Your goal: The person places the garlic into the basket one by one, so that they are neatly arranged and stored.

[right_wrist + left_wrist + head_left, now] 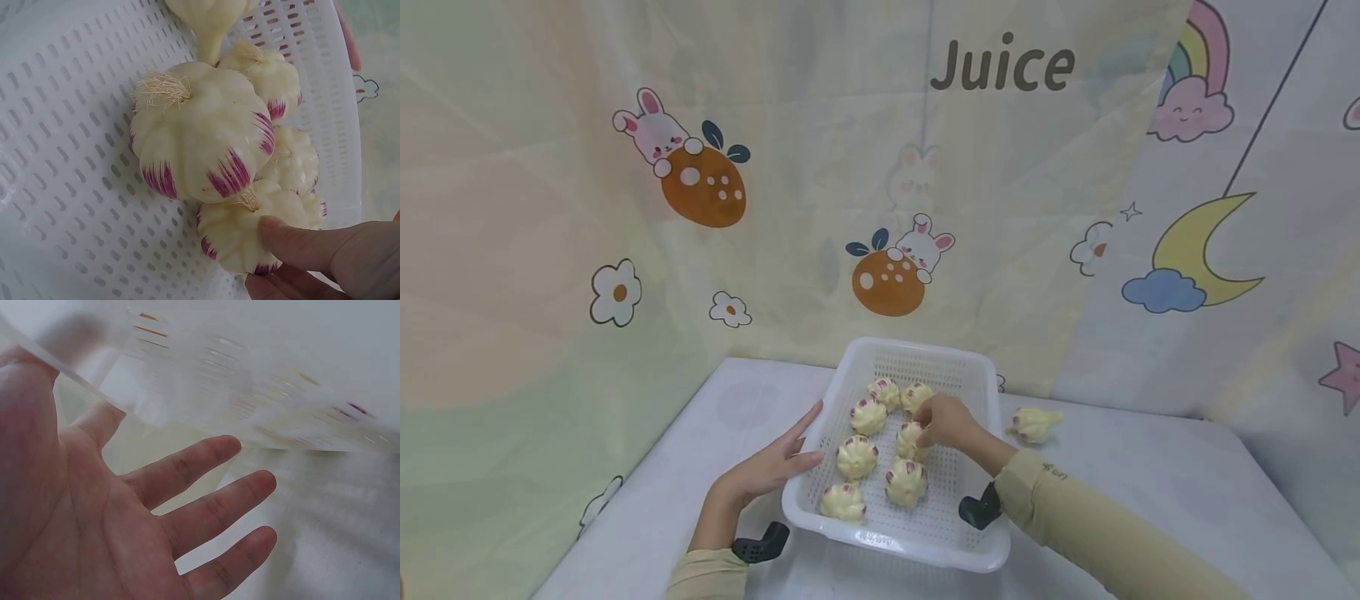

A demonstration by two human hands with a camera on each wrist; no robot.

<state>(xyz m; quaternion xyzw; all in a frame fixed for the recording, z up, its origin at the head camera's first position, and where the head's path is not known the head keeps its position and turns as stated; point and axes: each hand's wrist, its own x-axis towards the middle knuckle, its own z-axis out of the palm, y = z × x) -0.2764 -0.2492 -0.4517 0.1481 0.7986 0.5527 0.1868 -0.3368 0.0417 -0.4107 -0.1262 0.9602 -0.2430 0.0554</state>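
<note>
White-and-purple garlic bulbs (857, 457) sit in two uneven rows inside a white perforated plastic basket (958, 533). With thumb and fingers, my right hand (953, 423) pinches a garlic bulb (228, 234) in the right-hand row; that bulb is partly covered by the hand in the head view. A larger-looking bulb (194, 134) with dry roots lies right beside it in the right wrist view. My left hand (767, 467) touches the basket's left side near the rim. Three of its fingers extend straight below the wall in the left wrist view (215, 512).
Another garlic bulb (1035, 424) lies on the white table (1120, 475), right of the basket. A printed cloth backdrop (797, 208) hangs behind the table. Black wrist devices (762, 543) are worn on both arms.
</note>
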